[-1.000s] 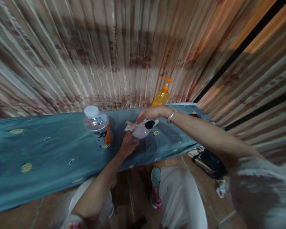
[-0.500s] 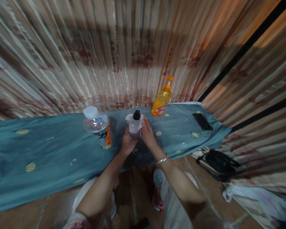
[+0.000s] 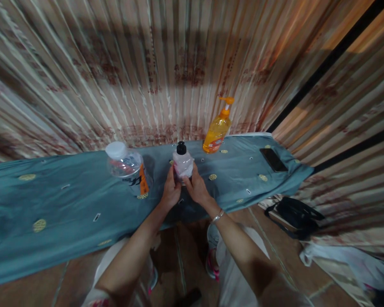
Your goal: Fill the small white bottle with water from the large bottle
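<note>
Between my two hands is a small pale bottle (image 3: 182, 164) with a black cap, standing upright over the cloth-covered table. Something thin and whitish, like tissue or film, seems to cover its body; I cannot tell which. My left hand (image 3: 172, 189) wraps the bottle's lower left side. On the other side my right hand (image 3: 196, 184) grips it, the thumb across the front. The fingers behind the bottle are hidden. To the left stands a large clear plastic jar (image 3: 128, 170) with a white lid. An orange pump bottle (image 3: 216, 133) is at the back right.
A blue-green cloth (image 3: 80, 187) with yellow prints covers the long narrow table. A black phone (image 3: 273, 160) lies at its right end. Pleated curtains (image 3: 121, 76) hang behind. A black bag (image 3: 296, 215) rests on the floor at the right, below slanting dark poles.
The bottle now stands more upright and slightly higher in view. The whitish covering, which stuck out at the sides, lies closer around it. My right thumb has come round to the front.
</note>
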`<state>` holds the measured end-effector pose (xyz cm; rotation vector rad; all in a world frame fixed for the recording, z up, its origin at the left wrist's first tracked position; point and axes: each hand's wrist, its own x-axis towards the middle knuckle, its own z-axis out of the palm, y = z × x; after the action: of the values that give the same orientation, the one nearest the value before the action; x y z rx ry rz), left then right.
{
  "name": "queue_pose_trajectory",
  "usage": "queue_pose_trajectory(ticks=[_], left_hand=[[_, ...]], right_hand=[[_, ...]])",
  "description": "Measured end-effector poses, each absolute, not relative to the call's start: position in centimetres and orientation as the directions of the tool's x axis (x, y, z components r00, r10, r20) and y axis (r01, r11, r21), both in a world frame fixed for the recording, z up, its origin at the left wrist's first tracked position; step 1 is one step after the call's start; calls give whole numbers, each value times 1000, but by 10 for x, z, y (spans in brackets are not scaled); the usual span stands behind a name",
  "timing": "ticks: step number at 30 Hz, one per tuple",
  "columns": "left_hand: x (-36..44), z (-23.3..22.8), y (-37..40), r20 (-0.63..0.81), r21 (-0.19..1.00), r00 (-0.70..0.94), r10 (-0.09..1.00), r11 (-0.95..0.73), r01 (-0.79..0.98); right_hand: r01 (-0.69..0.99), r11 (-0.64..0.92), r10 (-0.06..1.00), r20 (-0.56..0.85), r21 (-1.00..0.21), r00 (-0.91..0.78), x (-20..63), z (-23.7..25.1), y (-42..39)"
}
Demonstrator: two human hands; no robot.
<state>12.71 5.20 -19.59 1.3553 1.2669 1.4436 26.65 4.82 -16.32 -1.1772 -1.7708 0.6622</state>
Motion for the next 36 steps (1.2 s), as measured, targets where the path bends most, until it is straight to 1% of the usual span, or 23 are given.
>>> queue_pose_trajectory(ticks=[3, 7, 9, 12, 15, 17, 20, 24, 26, 29, 32, 34, 36], left_hand=[[118, -191, 54, 179, 979, -155, 972, -161, 123], [110, -180, 51, 172, 978, -85, 981, -160, 133], [107, -179, 49, 163, 977, -56, 985, -153, 152], [108, -184, 48, 159, 974, -41, 986, -150, 168], [114, -189, 49, 172, 977, -80, 982, -160, 141], [119, -190, 52, 190, 979, -93, 977, -181, 94], [123, -190, 56, 208, 978, -52, 977, -207, 35], [120, -191, 56, 211, 975, -76, 974, -205, 83], [115, -190, 54, 221, 968, -89, 971, -207, 142], [108, -186, 50, 213, 953, -75, 974, -190, 234], [108, -179, 46, 209, 946, -99, 973, -176, 273], [111, -176, 44, 231, 942, -106, 967, -195, 274], [114, -175, 44, 245, 934, -74, 967, -215, 285]], right_hand=[[463, 372, 928, 305, -805, -216, 274, -176, 46], [447, 354, 931, 262, -822, -255, 283, -171, 44], [411, 381, 922, 306, -829, -238, 286, -158, 44], [368, 468, 883, 442, -804, -157, 287, -133, 45], [404, 532, 837, 533, -744, -121, 283, -123, 46], [450, 550, 819, 560, -704, -124, 278, -131, 46], [509, 505, 845, 518, -697, -131, 273, -161, 45], [553, 396, 913, 380, -733, -149, 273, -198, 45], [557, 372, 925, 346, -742, -157, 277, -203, 47], [539, 383, 923, 334, -750, -192, 282, -191, 48], [505, 448, 892, 410, -737, -194, 284, -166, 47], [508, 507, 851, 499, -696, -167, 283, -149, 45], [539, 556, 804, 573, -632, -157, 278, -141, 42]])
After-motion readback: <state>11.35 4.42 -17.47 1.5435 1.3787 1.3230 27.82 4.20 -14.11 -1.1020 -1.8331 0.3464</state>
